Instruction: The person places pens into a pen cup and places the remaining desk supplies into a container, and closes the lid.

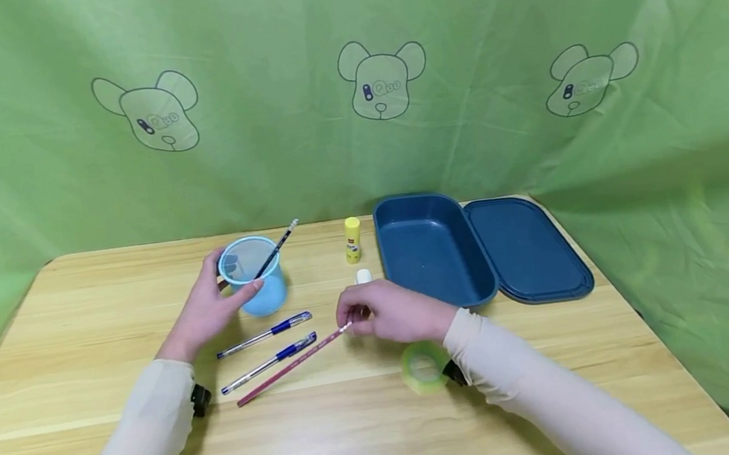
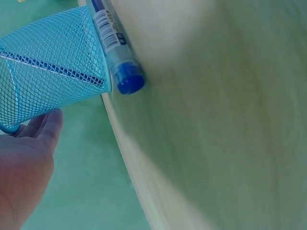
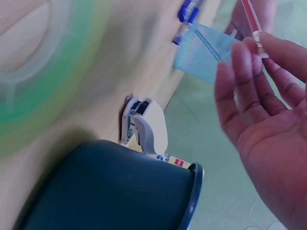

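A light blue mesh pen cup (image 1: 267, 296) stands upright on the table, and my left hand (image 1: 207, 305) grips it near the rim, thumb at the front. A dark pencil (image 1: 277, 249) leans inside the cup, its end sticking out over the rim. My right hand (image 1: 391, 313) pinches a red pencil (image 1: 292, 365) by its white-tipped end between thumb and fingers. The pencil slants down to the left. In the right wrist view, the red pencil (image 3: 250, 17) shows at my fingertips. Two blue pens, a farther one (image 1: 262, 337) and a nearer one (image 1: 268, 364), lie between my hands.
A yellow glue stick (image 1: 353, 240) stands at the back, with a white stapler (image 3: 152, 125) close by. The dark blue box (image 1: 432, 261) sits right of them, its lid (image 1: 529, 250) lying beside it. A roll of greenish tape (image 1: 415, 379) lies by my right wrist.
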Action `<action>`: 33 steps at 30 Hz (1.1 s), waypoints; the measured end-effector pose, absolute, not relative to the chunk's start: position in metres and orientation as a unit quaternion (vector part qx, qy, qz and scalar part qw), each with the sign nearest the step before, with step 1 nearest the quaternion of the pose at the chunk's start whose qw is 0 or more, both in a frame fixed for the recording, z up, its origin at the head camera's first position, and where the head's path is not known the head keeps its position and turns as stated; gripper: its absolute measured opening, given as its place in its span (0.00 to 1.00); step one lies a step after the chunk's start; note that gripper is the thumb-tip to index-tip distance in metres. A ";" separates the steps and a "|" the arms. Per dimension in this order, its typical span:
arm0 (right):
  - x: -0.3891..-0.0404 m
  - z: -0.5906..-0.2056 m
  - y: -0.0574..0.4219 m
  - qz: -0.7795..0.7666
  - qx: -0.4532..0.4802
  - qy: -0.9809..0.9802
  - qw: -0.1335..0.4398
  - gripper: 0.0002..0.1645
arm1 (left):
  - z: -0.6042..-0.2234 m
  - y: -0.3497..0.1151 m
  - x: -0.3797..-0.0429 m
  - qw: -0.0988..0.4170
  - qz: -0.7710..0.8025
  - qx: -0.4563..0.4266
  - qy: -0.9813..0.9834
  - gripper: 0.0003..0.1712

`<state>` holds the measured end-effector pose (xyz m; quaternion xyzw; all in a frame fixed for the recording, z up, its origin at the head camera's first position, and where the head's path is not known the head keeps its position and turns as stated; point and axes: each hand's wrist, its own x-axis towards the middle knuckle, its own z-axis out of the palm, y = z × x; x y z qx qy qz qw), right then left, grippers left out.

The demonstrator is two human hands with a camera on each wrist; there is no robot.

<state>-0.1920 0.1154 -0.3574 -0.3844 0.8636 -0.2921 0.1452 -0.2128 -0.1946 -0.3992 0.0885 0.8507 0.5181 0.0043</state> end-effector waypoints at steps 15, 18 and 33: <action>-0.197 -0.342 0.126 -0.531 -0.312 0.779 0.117 0.05 | -0.402 -0.194 -0.214 0.001 0.528 0.085 0.845 0.57; -0.197 -0.341 0.127 -0.562 -0.298 0.763 0.115 0.06 | -0.402 -0.194 -0.213 0.003 0.531 0.086 0.843 0.56; -0.204 -0.329 0.127 -0.686 -0.247 0.677 0.098 0.11 | -0.399 -0.194 -0.210 0.006 0.541 0.084 0.837 0.56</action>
